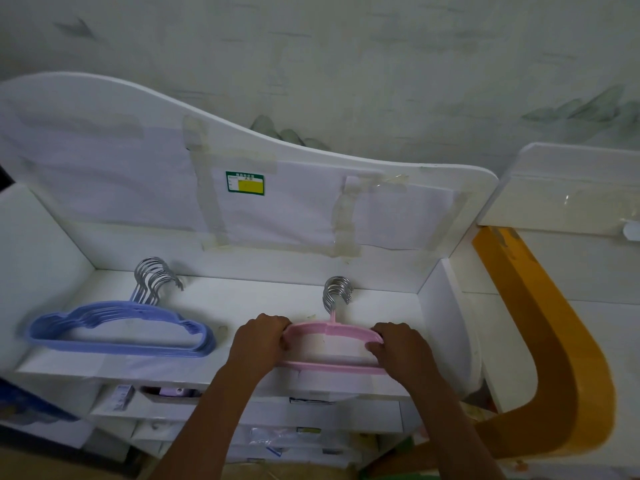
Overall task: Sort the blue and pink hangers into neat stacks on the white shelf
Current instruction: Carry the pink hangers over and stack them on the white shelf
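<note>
A: A pale wall with faint grey-green brushwork fills the background, and in front of it sits the white shelf (239,299), its curved backboard (145,133) patched with taped-on paper and a small green-and-yellow label (245,183)

B: And on the shelf top, two piles. Over on the left lie the blue hangers (121,332), stacked flat, their metal hooks fanned toward the backboard

A: Right of centre, the pink hangers (329,332), also lying flat, hooks bunched tight and nearly touching the back edge. Both hands are on that pile

B: The left hand (261,337) has its fingers curled round the left shoulder of the pink stack, gripping it

A: And the right hand (398,344) mirrors it on the right shoulder, fingers wrapped over the top arm of the hangers, thumb tucked inside the frame. The stack's lower bar runs along the shelf's front edge between the two wrists

B: The blue pile sits well apart from both hands. Below the shelf, drawers and boxes with labels show, too dim to read. Off to the right, a curved orange band (554,358) sweeps past a second white unit (568,188)
</note>
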`<state>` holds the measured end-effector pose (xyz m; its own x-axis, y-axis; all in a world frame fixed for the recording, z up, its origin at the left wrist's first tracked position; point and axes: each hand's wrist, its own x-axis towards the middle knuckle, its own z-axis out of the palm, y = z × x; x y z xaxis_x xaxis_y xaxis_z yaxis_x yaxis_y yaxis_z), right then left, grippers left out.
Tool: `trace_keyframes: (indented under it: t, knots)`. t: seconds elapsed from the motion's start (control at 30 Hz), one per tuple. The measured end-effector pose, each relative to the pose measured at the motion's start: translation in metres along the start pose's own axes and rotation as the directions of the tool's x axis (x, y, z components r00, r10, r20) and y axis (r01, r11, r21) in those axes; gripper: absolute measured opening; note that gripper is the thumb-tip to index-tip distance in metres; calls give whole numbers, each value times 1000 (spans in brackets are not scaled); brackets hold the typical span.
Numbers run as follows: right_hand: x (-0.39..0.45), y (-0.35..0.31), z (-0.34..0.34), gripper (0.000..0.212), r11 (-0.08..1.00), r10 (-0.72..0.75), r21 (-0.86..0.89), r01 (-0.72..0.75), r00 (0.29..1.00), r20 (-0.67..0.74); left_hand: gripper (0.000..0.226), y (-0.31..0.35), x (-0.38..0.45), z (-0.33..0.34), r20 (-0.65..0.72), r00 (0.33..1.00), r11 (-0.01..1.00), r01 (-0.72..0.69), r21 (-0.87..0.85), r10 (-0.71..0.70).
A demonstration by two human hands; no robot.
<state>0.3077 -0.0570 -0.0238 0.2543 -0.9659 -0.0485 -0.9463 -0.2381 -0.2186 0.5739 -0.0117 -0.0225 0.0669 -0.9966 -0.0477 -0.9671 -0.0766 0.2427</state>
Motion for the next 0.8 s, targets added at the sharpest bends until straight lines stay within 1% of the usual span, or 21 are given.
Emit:
trace_keyframes:
  t: [0.07,0.17,0.23,0.37,0.43,0.53,0.67,0.8]
  knots:
    - [2,-5,2,18,1000,1,-18,-1,1000,-8,19,4,2,4,-16,1000,1000,-14,28,14]
    - [6,-7,3,21,999,39,-30,-40,999,-33,22,6,4,7,-67,998,997,2,73,3]
    - [7,-7,2,21,998,43,-49,-44,999,-26,22,6,4,7,-70,998,995,5,101,2]
    - [8,-8,1,17,997,13,-79,-12,1000,15,20,12,6,3,-27,1000,990,9,140,-5]
    - [10,-11,0,14,994,-5,-108,10,999,46,19,17,9,1,18,1000,983,6,181,-9]
    - [14,-18,2,17,988,-2,-151,15,996,87,19,26,12,1,71,997,978,2,207,-17]
    - [20,-23,4,24,980,46,-197,-27,994,95,21,28,19,7,57,998,974,19,226,-32]
    - [24,-22,3,20,978,41,-206,-22,995,92,23,30,25,7,57,998,973,-1,230,-13]
